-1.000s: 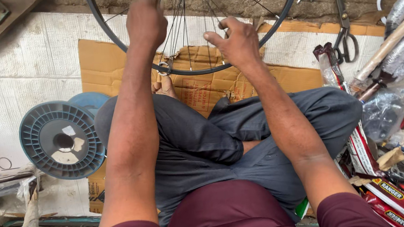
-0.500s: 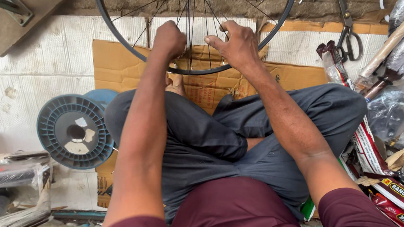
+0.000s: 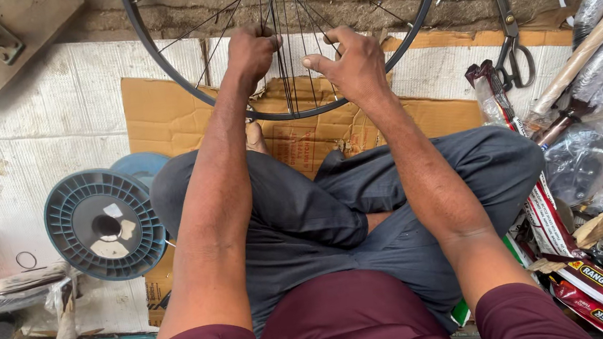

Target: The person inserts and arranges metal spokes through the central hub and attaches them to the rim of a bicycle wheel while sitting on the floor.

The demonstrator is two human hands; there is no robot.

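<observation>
My left hand (image 3: 252, 51) has come down from the wheel rim (image 3: 157, 51) and now pinches the spokes (image 3: 284, 68) at top centre. My right hand (image 3: 352, 63) stays beside it, fingers narrowly curled on neighbouring spokes, so the work has shifted there.

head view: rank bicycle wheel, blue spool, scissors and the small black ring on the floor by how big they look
1. bicycle wheel, partly cut off at the top
2. blue spool
3. scissors
4. small black ring
</observation>
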